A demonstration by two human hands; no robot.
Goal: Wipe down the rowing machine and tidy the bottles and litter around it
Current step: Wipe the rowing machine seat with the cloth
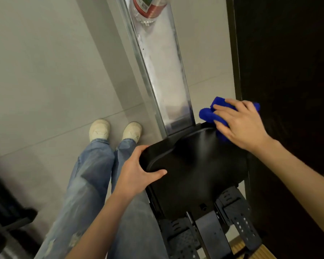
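The rowing machine's black seat (193,161) sits on a long silver rail (163,71) that runs away from me. My left hand (138,171) grips the seat's near left edge. My right hand (239,124) presses a bright blue cloth (208,114) onto the seat's far right corner. A clear plastic bottle (148,8) with a red and green label lies on the rail at the top of the view, partly cut off. Black footrests with straps (238,221) lie below the seat.
A dark wall or cabinet (288,71) stands close on the right of the machine. The floor (45,71) on the left is pale tile. My legs in jeans and pale shoes (116,130) stand beside the rail. Dark equipment (4,212) fills the bottom left corner.
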